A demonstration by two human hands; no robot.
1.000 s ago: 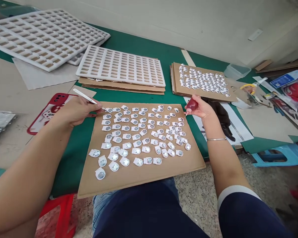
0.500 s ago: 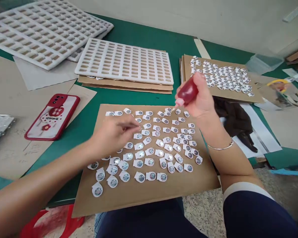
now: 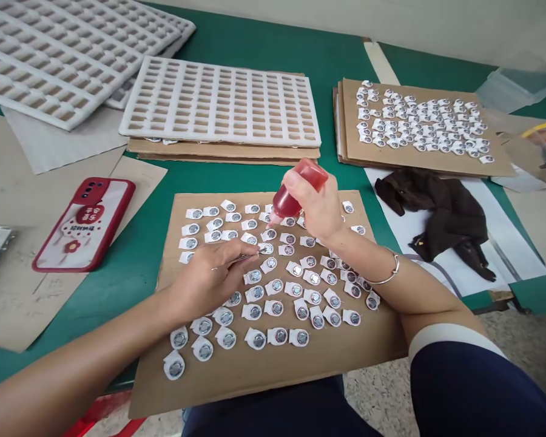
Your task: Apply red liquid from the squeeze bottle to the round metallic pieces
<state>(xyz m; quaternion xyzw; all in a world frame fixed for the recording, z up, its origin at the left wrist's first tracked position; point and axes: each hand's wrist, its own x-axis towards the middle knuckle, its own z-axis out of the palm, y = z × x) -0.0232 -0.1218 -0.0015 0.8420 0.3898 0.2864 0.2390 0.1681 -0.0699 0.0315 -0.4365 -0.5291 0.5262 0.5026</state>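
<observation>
Rows of small white tabs with round metal discs [image 3: 255, 339] lie on a brown cardboard sheet [image 3: 236, 379]. My right hand [image 3: 316, 203] is wrapped round a red squeeze bottle [image 3: 307, 176], tilted with its pale nozzle [image 3: 275, 220] pointing down at a tab in the upper middle rows. Just left of and below the nozzle, my left hand [image 3: 221, 267] pinches a thin metal tool [image 3: 242, 258], probably tweezers, whose tip is at another tab's disc. Both hands hide some of the tabs beneath them.
White slotted trays [image 3: 221, 103] stand at the back left, one on cardboard. A red-edged phone [image 3: 84, 224] lies on the left. At the back right is a second cardboard stack [image 3: 355, 145] with many tabs; dark brown cloth [image 3: 450, 212] lies in front of it, on white sheets.
My right hand has moved left and down with the bottle, close to my left hand. The left hand has shifted slightly down. The view has also shifted.
</observation>
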